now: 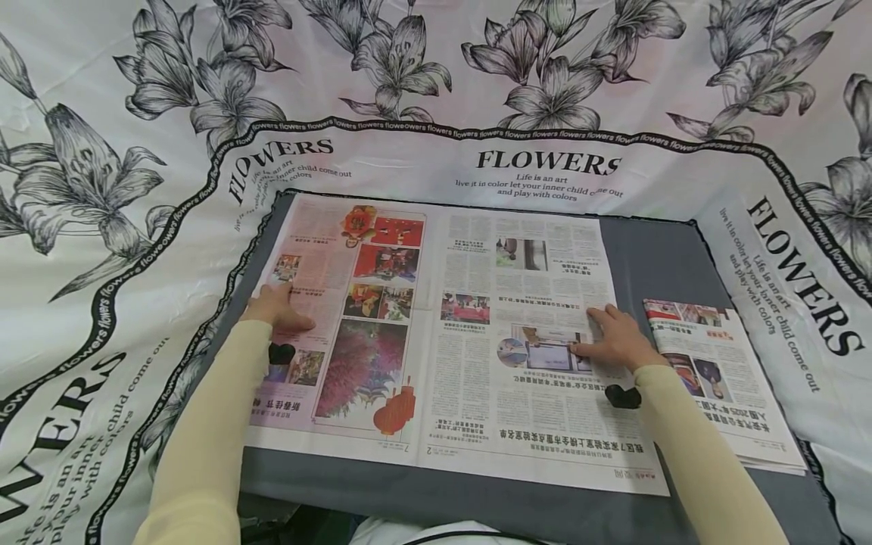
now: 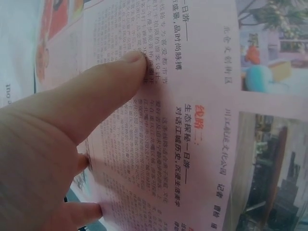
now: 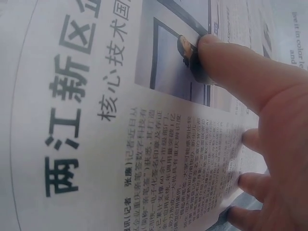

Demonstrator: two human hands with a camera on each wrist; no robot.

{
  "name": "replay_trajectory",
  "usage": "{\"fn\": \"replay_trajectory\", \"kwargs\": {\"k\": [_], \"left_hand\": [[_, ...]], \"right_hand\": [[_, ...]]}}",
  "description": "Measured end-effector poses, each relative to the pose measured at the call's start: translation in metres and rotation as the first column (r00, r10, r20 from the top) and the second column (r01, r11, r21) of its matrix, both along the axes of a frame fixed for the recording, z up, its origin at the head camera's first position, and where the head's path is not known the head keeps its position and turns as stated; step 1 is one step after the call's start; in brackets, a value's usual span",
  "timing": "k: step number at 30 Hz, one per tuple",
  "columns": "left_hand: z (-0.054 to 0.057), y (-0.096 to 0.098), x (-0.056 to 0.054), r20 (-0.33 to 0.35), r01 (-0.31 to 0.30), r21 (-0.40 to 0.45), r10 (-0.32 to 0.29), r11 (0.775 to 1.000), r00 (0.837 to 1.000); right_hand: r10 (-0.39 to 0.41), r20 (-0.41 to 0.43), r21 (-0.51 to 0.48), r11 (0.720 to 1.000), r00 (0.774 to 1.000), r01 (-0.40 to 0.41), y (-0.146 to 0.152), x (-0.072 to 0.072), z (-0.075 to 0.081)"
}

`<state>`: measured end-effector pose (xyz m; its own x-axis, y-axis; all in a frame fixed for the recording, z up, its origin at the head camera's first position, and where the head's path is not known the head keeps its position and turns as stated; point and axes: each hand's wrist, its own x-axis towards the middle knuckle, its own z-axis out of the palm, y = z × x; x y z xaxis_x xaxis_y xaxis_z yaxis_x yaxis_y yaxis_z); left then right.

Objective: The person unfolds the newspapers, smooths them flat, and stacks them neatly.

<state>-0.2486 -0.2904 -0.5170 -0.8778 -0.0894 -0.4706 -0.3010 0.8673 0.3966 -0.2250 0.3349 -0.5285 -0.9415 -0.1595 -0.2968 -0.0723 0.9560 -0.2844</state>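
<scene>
An open newspaper spread (image 1: 436, 378) lies flat on the grey tabletop, its print upside down in the head view. My left hand (image 1: 278, 306) rests on the left page near its outer edge. In the left wrist view the thumb of my left hand (image 2: 72, 106) lies straight across a pink-tinted column of print. On the right page rests my right hand (image 1: 616, 337), close to the outer edge. The right wrist view shows my right hand (image 3: 269, 106) with its thumb touching a printed photo and the other fingers spread along the paper. Neither hand grips anything.
A folded newspaper (image 1: 722, 378) lies to the right of the spread, beside my right forearm. White cloth (image 1: 409, 166) with black flower prints and lettering surrounds the grey tabletop (image 1: 640, 257) at the back and sides. A black cable (image 1: 470, 534) shows at the bottom edge.
</scene>
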Motion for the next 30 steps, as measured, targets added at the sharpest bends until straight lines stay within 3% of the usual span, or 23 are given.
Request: {"fn": "replay_trajectory", "kwargs": {"k": [16, 30], "left_hand": [[0.0049, 0.0059, 0.0053, -0.029, 0.036, -0.011, -0.036, 0.999, 0.999], [0.0015, 0.0016, 0.0024, -0.029, 0.051, -0.011, -0.052, 0.999, 0.998]], "right_hand": [[-0.027, 0.049, -0.02, 0.999, 0.998, 0.028, 0.0034, 0.0047, 0.003], [-0.018, 0.028, -0.015, 1.0, 0.999, 0.018, 0.0023, 0.0047, 0.0068]]}}
